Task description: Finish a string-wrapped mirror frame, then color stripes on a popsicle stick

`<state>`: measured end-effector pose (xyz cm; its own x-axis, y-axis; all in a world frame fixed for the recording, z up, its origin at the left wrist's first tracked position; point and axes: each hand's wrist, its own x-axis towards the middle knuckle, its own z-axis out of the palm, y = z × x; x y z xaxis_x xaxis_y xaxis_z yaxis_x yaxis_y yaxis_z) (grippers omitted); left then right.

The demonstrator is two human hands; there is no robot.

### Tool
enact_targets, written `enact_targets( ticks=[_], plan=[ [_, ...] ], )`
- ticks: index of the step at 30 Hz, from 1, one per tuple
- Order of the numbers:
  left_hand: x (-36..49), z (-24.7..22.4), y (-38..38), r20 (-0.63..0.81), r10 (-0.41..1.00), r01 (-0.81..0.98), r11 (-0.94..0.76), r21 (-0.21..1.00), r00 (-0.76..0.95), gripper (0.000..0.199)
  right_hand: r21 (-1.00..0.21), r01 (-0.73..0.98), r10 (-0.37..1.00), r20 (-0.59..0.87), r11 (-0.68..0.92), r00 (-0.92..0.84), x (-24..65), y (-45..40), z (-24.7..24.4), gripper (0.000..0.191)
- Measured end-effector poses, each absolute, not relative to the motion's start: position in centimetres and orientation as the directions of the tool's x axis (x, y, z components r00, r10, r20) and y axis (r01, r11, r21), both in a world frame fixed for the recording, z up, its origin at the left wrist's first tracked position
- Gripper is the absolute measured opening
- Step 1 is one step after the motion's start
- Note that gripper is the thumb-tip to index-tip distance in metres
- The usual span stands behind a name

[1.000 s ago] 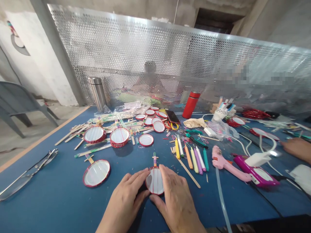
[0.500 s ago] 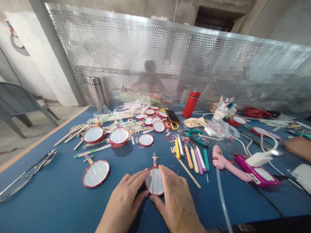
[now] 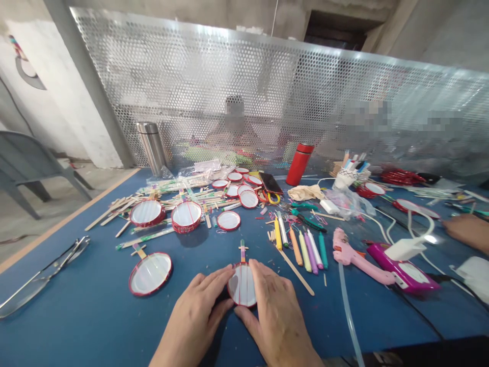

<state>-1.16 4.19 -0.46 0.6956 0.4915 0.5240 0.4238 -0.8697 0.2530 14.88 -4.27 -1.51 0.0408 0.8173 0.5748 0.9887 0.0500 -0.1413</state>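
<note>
A small toy banjo (image 3: 243, 285), with a white round body, red rim and thin strings, lies on the blue table, its short coloured stick neck pointing away from me. My left hand (image 3: 204, 300) grips its left edge, thumb at the near side and fingers along the rim. On the opposite edge, my right hand (image 3: 273, 303) holds it the same way, covering part of the right rim. A second toy banjo (image 3: 151, 273) lies to the left, apart from my hands. Beyond them is a loose red-rimmed disc (image 3: 229, 220).
Several markers (image 3: 305, 247) lie right of my hands, near a pink glue gun (image 3: 357, 260) and a magenta power strip (image 3: 401, 270). Eyeglasses (image 3: 46, 275) rest at left. Behind stand a steel flask (image 3: 152, 148) and a red bottle (image 3: 300, 164). Another person's hand (image 3: 468, 232) is at far right.
Both hands stay on the toy banjo in nearly the same pose. The whole view has shifted very slightly; nothing else has visibly moved.
</note>
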Motion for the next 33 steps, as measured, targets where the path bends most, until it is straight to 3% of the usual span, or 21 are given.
enact_targets(
  ticks=[17, 33],
  plan=[
    [-1.10, -0.53, 4.00, 0.510, 0.552, 0.432, -0.834, 0.343, 0.660, 0.034, -0.162, 0.986, 0.818, 0.572, 0.046, 0.056, 14.84, -4.26, -1.61, 0.057],
    [-1.22, -0.53, 4.09, 0.502, 0.543, 0.438, -0.840, 0.322, 0.673, 0.035, -0.136, 0.989, 0.813, 0.581, 0.059, 0.032, 14.97, -4.31, -1.34, 0.052]
  ],
)
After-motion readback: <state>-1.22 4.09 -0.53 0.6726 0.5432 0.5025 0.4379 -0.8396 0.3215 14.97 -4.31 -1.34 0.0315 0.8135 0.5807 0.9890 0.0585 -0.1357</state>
